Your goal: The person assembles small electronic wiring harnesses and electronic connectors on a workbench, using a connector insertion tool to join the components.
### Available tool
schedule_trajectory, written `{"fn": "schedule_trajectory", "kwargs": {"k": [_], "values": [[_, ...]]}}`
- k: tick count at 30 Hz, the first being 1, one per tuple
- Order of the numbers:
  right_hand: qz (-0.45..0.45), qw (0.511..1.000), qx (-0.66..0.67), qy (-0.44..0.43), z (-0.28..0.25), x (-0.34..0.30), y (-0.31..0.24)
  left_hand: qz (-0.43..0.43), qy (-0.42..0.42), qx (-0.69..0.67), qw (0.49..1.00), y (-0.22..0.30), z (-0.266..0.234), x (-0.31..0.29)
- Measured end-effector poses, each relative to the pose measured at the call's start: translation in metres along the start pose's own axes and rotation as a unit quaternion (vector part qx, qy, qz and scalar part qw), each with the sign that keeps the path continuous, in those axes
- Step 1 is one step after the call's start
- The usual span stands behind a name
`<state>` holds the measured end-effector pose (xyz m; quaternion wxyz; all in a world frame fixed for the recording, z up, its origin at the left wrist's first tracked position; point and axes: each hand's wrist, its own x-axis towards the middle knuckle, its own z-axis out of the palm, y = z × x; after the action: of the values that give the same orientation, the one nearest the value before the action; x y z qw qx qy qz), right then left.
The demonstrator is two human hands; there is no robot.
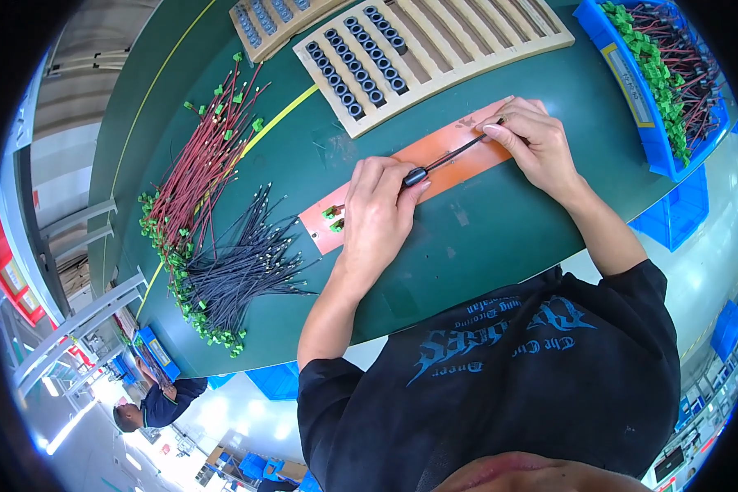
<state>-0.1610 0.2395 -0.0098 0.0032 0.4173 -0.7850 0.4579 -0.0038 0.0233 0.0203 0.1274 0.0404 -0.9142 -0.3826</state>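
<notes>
Left hand (379, 209) closed on a short, glossy black cylindrical piece (415, 176), gripped between thumb and fingers. Right hand (533, 143) pinches the far end of a thin dark cable (466, 150) between thumb and forefinger; the cable runs straight from the cylindrical piece, slanting up to the right. Both sit above a long, flat orange strip (467, 166) laid aslant on the dark green tabletop (500, 238). At the strip's left end, beside the left wrist, small bright-green connectors (330, 212). Farther left, a loose heap of thin dark-red wires (193, 176) with green connectors among them; just below it, a spread of thin black wires (250, 250), pale tips fanned toward the strip. Beyond the strip, a pale wooden slotted rack (425, 88), its left slots bearing rows of hollow black cylinders (348, 60). Next to it, at the upper edge, a smaller wooden rack (291, 37) carrying pale bluish pieces. Right of the hands, a blue plastic bin (649, 143) filled with green connectors and red and black wires. Lower left, well apart, another person (164, 406) in a dark shirt.
</notes>
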Motion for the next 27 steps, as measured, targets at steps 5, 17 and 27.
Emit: {"fn": "schedule_trajectory", "kwargs": {"k": [5, 17, 27], "values": [[0.004, 1.0, 0.015, 0.008, 0.002, 0.0, -0.002, 0.017, 0.024, -0.007, 1.0, -0.005, 0.007, 0.0], [0.012, 1.0, 0.007, 0.005, 0.002, -0.001, 0.0, 0.037, 0.034, -0.01, 0.999, -0.007, 0.012, 0.007], [0.247, 0.953, 0.154, -0.085, -0.015, 0.009, -0.035, 0.006, 0.039, -0.066, 0.997, -0.01, 0.012, 0.003]]}}
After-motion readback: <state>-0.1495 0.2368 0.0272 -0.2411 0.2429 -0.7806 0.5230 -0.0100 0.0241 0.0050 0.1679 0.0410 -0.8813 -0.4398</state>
